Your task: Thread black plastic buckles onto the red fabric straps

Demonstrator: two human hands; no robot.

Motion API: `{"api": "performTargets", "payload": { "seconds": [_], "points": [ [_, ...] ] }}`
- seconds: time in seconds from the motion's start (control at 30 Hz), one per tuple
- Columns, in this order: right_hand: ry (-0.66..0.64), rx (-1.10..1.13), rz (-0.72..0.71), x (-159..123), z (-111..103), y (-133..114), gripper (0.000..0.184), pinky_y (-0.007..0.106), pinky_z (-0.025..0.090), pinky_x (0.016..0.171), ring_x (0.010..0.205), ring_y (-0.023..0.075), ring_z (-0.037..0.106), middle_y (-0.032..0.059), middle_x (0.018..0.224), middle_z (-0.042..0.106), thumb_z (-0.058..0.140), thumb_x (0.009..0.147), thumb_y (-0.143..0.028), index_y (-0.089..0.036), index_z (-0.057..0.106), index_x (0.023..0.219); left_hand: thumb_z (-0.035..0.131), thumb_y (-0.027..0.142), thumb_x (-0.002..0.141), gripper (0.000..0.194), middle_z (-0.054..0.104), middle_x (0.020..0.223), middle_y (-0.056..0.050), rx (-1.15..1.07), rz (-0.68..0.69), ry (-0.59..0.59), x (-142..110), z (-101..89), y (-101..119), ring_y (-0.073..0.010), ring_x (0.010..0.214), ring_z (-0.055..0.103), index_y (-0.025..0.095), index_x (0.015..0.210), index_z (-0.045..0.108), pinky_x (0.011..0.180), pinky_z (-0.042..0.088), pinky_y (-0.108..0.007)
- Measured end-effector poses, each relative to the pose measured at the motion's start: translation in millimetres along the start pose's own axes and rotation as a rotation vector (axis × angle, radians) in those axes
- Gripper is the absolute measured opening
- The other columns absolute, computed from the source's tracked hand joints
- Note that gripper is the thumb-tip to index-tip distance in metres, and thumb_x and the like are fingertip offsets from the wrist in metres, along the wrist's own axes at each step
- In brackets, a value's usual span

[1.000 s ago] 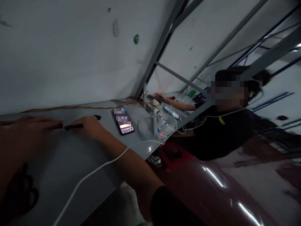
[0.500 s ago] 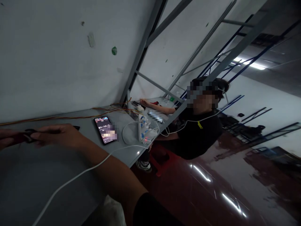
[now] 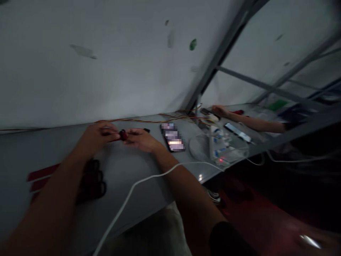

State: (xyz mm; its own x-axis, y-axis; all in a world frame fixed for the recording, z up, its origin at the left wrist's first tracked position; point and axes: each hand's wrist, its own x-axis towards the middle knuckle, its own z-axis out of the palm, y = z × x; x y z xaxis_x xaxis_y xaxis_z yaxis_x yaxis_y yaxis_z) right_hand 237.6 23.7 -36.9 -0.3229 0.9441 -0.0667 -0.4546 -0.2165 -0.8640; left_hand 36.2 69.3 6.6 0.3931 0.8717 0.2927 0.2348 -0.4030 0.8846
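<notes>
My left hand (image 3: pixel 99 137) and my right hand (image 3: pixel 141 139) meet over the grey table. Between their fingertips is a small red piece with a black loop (image 3: pixel 123 135), blurred and partly covered by the fingers. Both hands are closed on it, the left from one side and the right from the other. Under my left forearm lie several flat red strips (image 3: pixel 44 172) with black loops (image 3: pixel 100 181) at their right ends, side by side. A small black piece (image 3: pixel 146 131) lies just behind my right hand.
A lit phone (image 3: pixel 173 138) lies right of my right hand. Beyond it stands a white power strip (image 3: pixel 217 145) with plugs. A white cable (image 3: pixel 151 176) crosses over my right forearm. Twisted wires (image 3: pixel 128 120) run along the wall. Another person's arm (image 3: pixel 247 122) rests farther right.
The view has swung left, bringing both hands and the red strips into sight. A second ago the red strip and black piece were apart in my hands; now they are together.
</notes>
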Motion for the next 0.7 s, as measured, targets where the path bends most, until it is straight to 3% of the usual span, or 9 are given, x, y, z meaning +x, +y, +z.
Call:
{"api": "performTargets", "payload": {
  "seconds": [0.13,0.33,0.47,0.57,0.7],
  "points": [
    [0.024,0.004,0.024,-6,4,-3,0.043,0.024,0.058,0.072,0.073,0.0118,0.070,0.0000,0.083,0.074,0.097,0.061,-0.032,-0.018,0.071,0.092,0.091,0.041,0.059,0.036,0.076,0.080,-0.004,-0.133,-0.122,-0.085,2,1.5,-14,-0.0183,0.075,0.071,0.020,0.082,0.074,0.070,0.057,-0.029],
    [0.168,-0.052,-0.006,-2,6,0,0.042,0.022,0.054,0.062,0.064,0.0098,0.062,-0.0018,0.075,0.070,0.096,0.058,-0.035,-0.018,0.071,0.088,0.092,0.046,0.059,0.044,0.076,0.084,-0.005,-0.171,-0.124,-0.080,5,6.0,-23,-0.0188,0.078,0.071,0.018,0.086,0.072,0.074,0.059,-0.031],
    [0.195,-0.037,0.008,-2,2,-1,0.040,0.023,0.053,0.060,0.061,0.0099,0.061,-0.0030,0.071,0.067,0.094,0.060,-0.031,-0.019,0.070,0.089,0.086,0.047,0.065,0.037,0.078,0.087,-0.005,0.103,-0.106,-0.074,8,3.4,-28,-0.0186,0.072,0.068,0.020,0.088,0.076,0.070,0.054,-0.031],
    [0.207,-0.061,-0.003,-3,-1,-5,0.038,0.023,0.053,0.061,0.060,0.0093,0.062,-0.0022,0.075,0.070,0.089,0.065,-0.027,-0.019,0.072,0.098,0.082,0.039,0.073,0.023,0.078,0.085,-0.004,0.347,-0.123,-0.065,8,1.2,-30,-0.0204,0.074,0.069,0.022,0.087,0.077,0.078,0.053,-0.034],
    [0.332,-0.251,0.008,-3,-7,-7,0.026,0.023,0.055,0.064,0.059,0.0100,0.065,-0.0018,0.070,0.071,0.082,0.073,-0.021,-0.018,0.072,0.097,0.071,0.024,0.084,0.014,0.079,0.100,-0.006,0.712,-0.135,-0.039,3,-0.1,-27,-0.0287,0.099,0.070,0.024,0.096,0.076,0.093,0.048,-0.043]
  ]
}}
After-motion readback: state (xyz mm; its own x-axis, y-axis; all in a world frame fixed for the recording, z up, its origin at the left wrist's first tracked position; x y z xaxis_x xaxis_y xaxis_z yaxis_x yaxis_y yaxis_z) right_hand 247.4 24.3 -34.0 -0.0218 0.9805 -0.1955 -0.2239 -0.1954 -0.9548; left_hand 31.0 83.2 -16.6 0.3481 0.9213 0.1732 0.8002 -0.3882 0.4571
